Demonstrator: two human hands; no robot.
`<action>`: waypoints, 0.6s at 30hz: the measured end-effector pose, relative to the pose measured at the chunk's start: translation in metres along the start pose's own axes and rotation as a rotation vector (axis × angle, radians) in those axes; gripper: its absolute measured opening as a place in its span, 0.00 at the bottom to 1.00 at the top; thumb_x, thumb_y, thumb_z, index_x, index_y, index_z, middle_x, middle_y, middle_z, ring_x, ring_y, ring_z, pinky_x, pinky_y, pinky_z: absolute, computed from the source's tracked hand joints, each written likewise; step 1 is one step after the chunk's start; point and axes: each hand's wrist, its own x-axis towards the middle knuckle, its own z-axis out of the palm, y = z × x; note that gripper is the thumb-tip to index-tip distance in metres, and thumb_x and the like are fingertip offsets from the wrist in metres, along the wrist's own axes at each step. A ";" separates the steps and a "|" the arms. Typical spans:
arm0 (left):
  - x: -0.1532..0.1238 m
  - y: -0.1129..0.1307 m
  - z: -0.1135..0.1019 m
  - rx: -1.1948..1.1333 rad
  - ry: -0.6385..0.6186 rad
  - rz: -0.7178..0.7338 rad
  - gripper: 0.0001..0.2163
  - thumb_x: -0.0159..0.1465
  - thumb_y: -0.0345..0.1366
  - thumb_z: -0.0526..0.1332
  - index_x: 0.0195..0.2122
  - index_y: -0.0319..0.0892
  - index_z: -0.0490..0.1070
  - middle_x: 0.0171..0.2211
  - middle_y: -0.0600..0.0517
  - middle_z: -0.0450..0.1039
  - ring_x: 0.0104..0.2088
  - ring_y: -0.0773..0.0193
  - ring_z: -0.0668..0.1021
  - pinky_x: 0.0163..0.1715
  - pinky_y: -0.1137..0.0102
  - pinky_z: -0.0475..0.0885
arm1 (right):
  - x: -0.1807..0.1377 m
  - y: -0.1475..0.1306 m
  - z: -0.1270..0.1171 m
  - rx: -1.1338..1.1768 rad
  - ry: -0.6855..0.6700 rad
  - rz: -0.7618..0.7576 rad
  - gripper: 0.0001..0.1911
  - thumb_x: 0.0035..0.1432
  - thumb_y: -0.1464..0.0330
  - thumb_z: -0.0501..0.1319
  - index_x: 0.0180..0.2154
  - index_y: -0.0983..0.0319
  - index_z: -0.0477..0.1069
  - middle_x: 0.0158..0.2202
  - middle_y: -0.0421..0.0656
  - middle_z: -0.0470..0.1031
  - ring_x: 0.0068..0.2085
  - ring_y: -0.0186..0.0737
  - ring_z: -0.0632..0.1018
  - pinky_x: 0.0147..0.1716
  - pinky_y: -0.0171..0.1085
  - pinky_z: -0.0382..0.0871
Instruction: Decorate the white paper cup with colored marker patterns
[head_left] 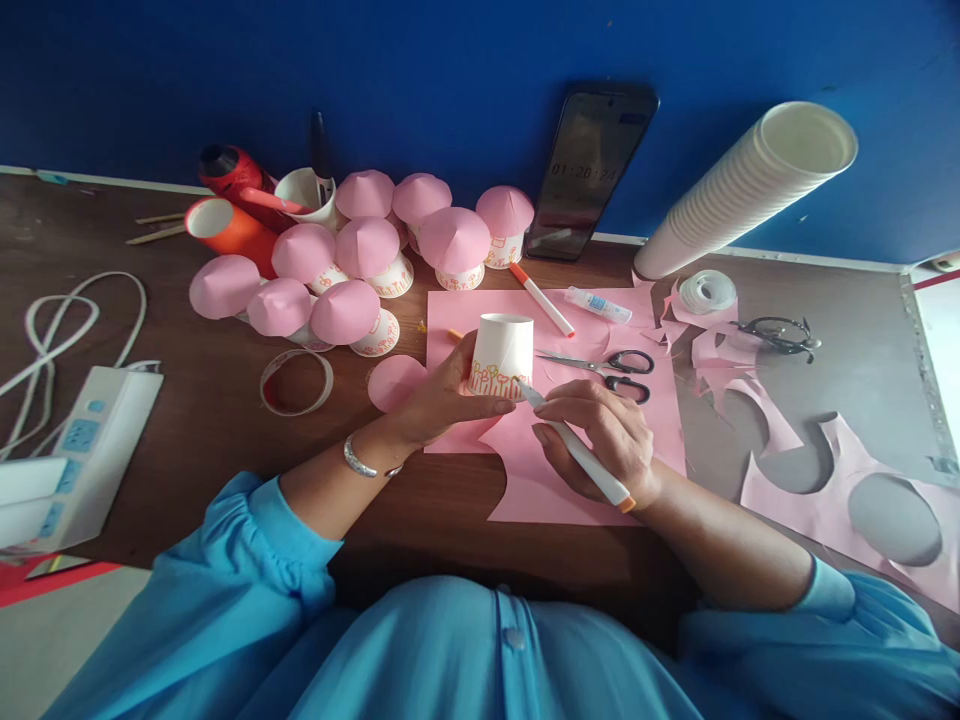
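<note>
My left hand (446, 395) is closed around a white paper cup (504, 345), which it holds upside down. Orange stems and small flowers are drawn along the cup's rim. In my right hand (607, 435) is a white marker (581, 455) with an orange end cap, its tip at the drawn band on the cup. Beneath both hands lies pink paper (555, 490). On that paper rest scissors (600, 368) with dark handles, an orange-capped marker (544, 302) and a small clear bottle (598, 305).
Several cups with pink cone roofs (360, 250) stand at the back left. Behind are a phone (592, 170) and a tall cup stack (750, 185). Tape rolls (296, 382), eyeglasses (780, 335) and paper scraps (840, 490) lie around. A power strip (105, 450) sits left.
</note>
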 end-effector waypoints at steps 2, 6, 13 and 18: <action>-0.001 0.001 0.000 0.001 0.001 0.002 0.31 0.52 0.38 0.79 0.55 0.53 0.68 0.51 0.53 0.72 0.57 0.50 0.74 0.54 0.57 0.71 | 0.000 0.000 0.000 0.009 -0.002 0.003 0.11 0.63 0.77 0.63 0.47 0.62 0.70 0.32 0.43 0.77 0.31 0.39 0.80 0.28 0.36 0.75; -0.002 0.003 0.001 0.003 0.002 -0.012 0.31 0.54 0.37 0.77 0.57 0.50 0.67 0.51 0.51 0.72 0.55 0.53 0.74 0.54 0.57 0.71 | -0.001 -0.001 0.000 0.016 -0.011 0.006 0.11 0.63 0.77 0.63 0.46 0.62 0.70 0.32 0.43 0.77 0.31 0.39 0.80 0.28 0.36 0.76; 0.000 -0.001 -0.001 -0.009 -0.009 0.010 0.32 0.53 0.38 0.78 0.57 0.54 0.68 0.51 0.52 0.73 0.55 0.51 0.75 0.52 0.58 0.72 | 0.000 -0.002 0.000 0.011 -0.006 -0.007 0.08 0.64 0.76 0.62 0.45 0.62 0.70 0.31 0.43 0.77 0.30 0.38 0.79 0.28 0.35 0.76; -0.001 0.002 0.001 0.024 0.013 0.001 0.33 0.53 0.40 0.79 0.58 0.51 0.67 0.51 0.50 0.72 0.55 0.51 0.74 0.53 0.57 0.71 | 0.001 -0.002 0.000 0.012 -0.004 -0.014 0.08 0.65 0.75 0.62 0.45 0.61 0.70 0.31 0.42 0.77 0.30 0.38 0.80 0.27 0.36 0.77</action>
